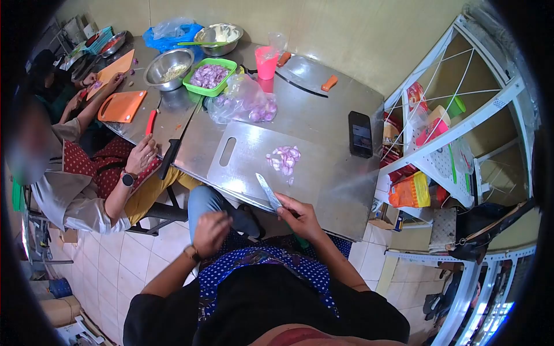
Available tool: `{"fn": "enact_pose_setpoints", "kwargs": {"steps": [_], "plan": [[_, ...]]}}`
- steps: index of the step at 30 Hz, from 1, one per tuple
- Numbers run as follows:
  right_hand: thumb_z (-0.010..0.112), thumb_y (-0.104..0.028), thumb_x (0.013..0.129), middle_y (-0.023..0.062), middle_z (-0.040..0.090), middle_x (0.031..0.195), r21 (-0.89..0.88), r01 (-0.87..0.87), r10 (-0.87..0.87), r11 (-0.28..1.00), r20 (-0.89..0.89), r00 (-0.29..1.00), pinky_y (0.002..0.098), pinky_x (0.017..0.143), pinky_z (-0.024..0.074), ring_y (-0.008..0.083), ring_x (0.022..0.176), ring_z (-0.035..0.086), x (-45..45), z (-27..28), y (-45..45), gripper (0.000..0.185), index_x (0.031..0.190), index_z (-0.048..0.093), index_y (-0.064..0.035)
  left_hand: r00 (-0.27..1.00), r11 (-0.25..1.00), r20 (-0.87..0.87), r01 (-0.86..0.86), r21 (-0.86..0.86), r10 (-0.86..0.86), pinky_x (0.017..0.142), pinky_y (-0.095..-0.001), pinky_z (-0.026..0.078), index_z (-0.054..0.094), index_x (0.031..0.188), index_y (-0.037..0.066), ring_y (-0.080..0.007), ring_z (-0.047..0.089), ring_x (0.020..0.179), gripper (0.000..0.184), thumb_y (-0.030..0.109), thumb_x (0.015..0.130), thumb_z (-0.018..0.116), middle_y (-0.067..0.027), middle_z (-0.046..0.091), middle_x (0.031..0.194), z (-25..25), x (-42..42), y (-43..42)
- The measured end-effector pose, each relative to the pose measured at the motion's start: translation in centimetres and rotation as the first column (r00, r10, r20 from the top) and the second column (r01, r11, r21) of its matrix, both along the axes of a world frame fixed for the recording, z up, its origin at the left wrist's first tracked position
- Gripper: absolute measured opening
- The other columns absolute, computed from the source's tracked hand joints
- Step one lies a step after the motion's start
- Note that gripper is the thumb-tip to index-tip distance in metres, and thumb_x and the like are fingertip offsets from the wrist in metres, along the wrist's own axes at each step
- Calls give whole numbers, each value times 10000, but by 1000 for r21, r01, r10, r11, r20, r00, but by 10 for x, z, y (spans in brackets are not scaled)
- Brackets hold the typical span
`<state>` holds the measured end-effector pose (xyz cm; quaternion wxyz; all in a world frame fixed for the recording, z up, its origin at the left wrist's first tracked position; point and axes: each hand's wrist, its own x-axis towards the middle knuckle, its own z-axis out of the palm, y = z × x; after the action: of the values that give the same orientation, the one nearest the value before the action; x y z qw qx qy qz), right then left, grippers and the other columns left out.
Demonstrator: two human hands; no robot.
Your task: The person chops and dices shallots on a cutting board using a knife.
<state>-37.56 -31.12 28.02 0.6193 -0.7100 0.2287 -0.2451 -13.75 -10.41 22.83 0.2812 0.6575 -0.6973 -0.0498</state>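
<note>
My right hand [299, 218] is closed round a knife, its blade [266, 189] pointing up and left over the near edge of a pale cutting board [248, 147]. On that board lies a small heap of cut, purple-skinned shallots [284, 159]. My left hand [212, 235] is curled closed above my lap, left of the knife and apart from the board. It is a little blurred, and its fingers hide anything they may hold. Beyond the board sits a clear plastic bag [235, 106] of shallots, beside a green container [210, 91] full of them.
A phone [360, 134] lies at the table's right. Metal bowls [169, 69], a pink cup [266, 62] and a curved two-handled blade [303, 75] stand farther back. At left, a co-worker's hand [141, 155] is near a black-handled knife [169, 158]; a white rack [456, 138] rises right.
</note>
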Motion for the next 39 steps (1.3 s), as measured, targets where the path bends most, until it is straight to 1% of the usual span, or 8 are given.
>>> {"fn": "enact_pose_setpoints", "kwargs": {"steps": [7,11,14,22,25,27,32,39], "plan": [[598,-60,956,15,649,918,10,17,-17,1000,2,1000,232,684,484,72,730,569,3,4,1,424,1376,544,-53,940,848,-159,-340,-407,301,947,-446,425,622,1197,21,-359,549,1115,402,221,855,694,-179,610,1182,114,68,-158],[593,-72,961,12,652,907,14,24,-24,1000,3,1000,232,690,485,71,735,573,3,0,1,422,1378,537,-40,863,852,-63,-505,-140,501,970,-390,445,616,1226,5,-324,590,1117,511,323,844,736,-161,650,1162,104,97,-248],[593,-81,962,10,651,904,-19,51,-51,999,0,999,234,697,488,73,735,576,2,6,1,422,1378,538,-39,844,897,-304,-417,148,442,769,-322,498,679,1082,-8,-229,650,818,380,304,870,721,-103,701,920,81,125,-295],[593,-65,957,19,662,921,0,33,-33,999,28,999,236,695,489,72,740,578,3,6,1,415,1369,547,-34,839,954,-522,-262,-144,152,584,-274,409,690,905,3,-83,498,647,290,291,928,663,-8,611,724,162,118,-309],[597,-58,952,19,663,908,5,45,-45,999,47,998,236,690,492,73,732,582,4,-2,0,411,1360,556,-34,861,963,-445,-268,14,246,578,-269,410,701,1045,27,-84,506,651,275,270,931,641,-6,621,764,171,117,-302],[601,-54,949,18,663,897,-15,46,-45,999,55,997,236,687,494,72,727,582,3,-1,0,408,1355,561,-35,625,995,-775,-69,69,97,646,-295,501,623,1231,-31,-169,605,752,474,265,865,671,-106,691,964,184,115,-299],[613,-46,938,13,660,874,-4,60,-59,998,74,995,236,679,496,69,714,581,3,-2,1,405,1341,575,-34,715,994,-691,-59,88,103,692,-306,541,393,1476,53,-159,639,861,638,207,900,621,-123,557,1308,232,98,-286],[588,-17,933,24,657,903,36,37,-39,999,56,998,244,701,503,82,751,583,1,-7,0,419,1350,553,-3,713,997,-697,-50,53,73,697,-337,579,341,1518,206,-232,659,909,617,124,922,480,-148,524,1308,264,107,-282]]}}
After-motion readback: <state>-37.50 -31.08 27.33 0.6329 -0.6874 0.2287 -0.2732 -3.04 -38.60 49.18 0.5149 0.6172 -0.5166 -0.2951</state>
